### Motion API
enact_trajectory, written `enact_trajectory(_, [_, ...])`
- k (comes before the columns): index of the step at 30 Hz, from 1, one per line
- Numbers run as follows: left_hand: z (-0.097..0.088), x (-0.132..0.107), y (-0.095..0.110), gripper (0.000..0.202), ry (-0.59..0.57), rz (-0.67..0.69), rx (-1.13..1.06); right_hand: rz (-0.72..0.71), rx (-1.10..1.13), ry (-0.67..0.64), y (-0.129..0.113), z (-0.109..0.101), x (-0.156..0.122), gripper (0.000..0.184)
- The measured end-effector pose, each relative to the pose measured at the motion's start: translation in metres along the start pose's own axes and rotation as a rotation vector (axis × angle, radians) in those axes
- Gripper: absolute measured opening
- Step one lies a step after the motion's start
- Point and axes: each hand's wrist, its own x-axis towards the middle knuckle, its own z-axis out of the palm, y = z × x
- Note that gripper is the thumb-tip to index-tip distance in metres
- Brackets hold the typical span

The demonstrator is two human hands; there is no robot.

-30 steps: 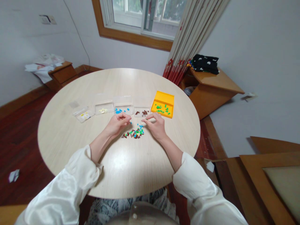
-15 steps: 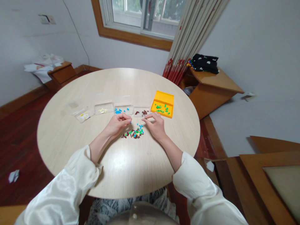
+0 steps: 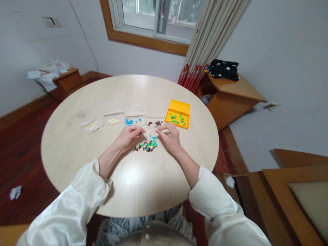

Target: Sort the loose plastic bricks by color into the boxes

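A mixed pile of tiny brown, green, blue and pale yellow pieces (image 3: 148,147) lies on the round table (image 3: 123,191), between my two hands. My left hand (image 3: 130,136) is closed in a pinch just above and left of the pile. A speck of blue shows under its fingertips; I cannot tell whether it is held. Across from it, my right hand (image 3: 169,136) also pinches, thumb against forefinger, near the front of a clear box with brown pieces (image 3: 158,123). Whatever sits between these fingers is too small to name.
Behind the hands stand a clear box with blue pieces (image 3: 135,119), a clear box with pale yellow pieces (image 3: 113,118) and an open yellow case (image 3: 180,106) with green pieces. A small plastic bag (image 3: 90,125) lies at the left, and a wooden cabinet (image 3: 233,99) stands beyond the table.
My left hand's fingers have shifted slightly to the right and curled closer together. My right hand is almost unmoved, and the pile and boxes look the same.
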Motion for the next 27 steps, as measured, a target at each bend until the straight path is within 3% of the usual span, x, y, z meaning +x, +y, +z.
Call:
enact_trajectory(5, [0.0015, -0.0010, 0.0013, 0.040, 0.025, 0.067, -0.004, -0.012, 0.020, -0.008, 0.0021, 0.0003, -0.0004, 0.015])
enact_trajectory(12, [0.0005, 0.0007, 0.0000, 0.043, 0.020, -0.032, -0.071, 0.009, 0.018, -0.018, 0.0029, 0.0008, -0.0010, 0.012])
enact_trajectory(15, [0.0003, 0.0005, 0.0001, 0.044, 0.018, -0.027, -0.064, 0.012, 0.008, -0.006, 0.0035, 0.0012, -0.0011, 0.015])
enact_trajectory(18, [0.0010, -0.0006, 0.0006, 0.041, 0.020, 0.011, -0.017, -0.012, 0.016, -0.018, 0.0047, 0.0006, -0.0009, 0.006])
enact_trajectory(23, [0.0020, -0.0013, 0.0008, 0.042, 0.022, 0.051, -0.043, -0.004, -0.011, -0.042, 0.0049, 0.0003, -0.0009, 0.009])
enact_trajectory(27, [0.0007, 0.0000, -0.0004, 0.041, 0.022, 0.002, -0.041, 0.022, -0.020, 0.014, 0.0042, 0.0017, -0.0015, 0.016])
